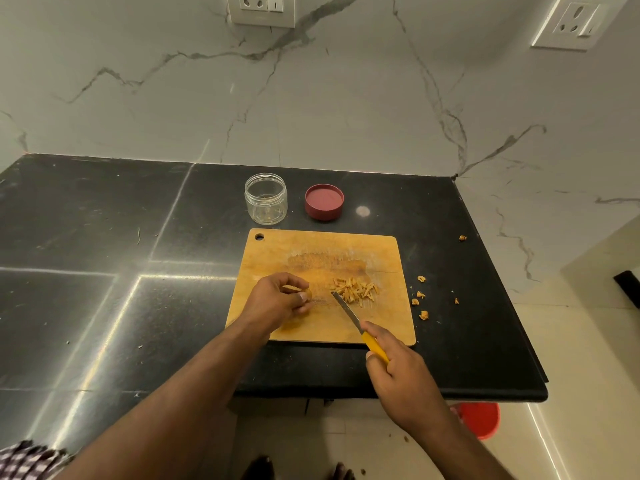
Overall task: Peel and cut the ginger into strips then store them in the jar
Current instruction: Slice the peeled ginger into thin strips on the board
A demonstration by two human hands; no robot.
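Note:
A wooden cutting board [311, 251] lies on the black counter. My left hand [277, 301] is on the board's left part and pinches a small piece of ginger [300, 291] in its curled fingers. My right hand [394, 368] grips the yellow handle of a knife [349, 315]; the blade points up-left, its tip next to a pile of cut ginger strips [356, 289] on the board's right half. Behind the board stand an open, empty clear jar [266, 199] and its red lid [324, 201], lying to the jar's right.
Several ginger peel scraps [419, 299] lie on the counter [104, 237] right of the board. The counter's right edge and front edge are close to the board. A red bucket [479, 419] stands on the floor below. A marble wall backs the counter.

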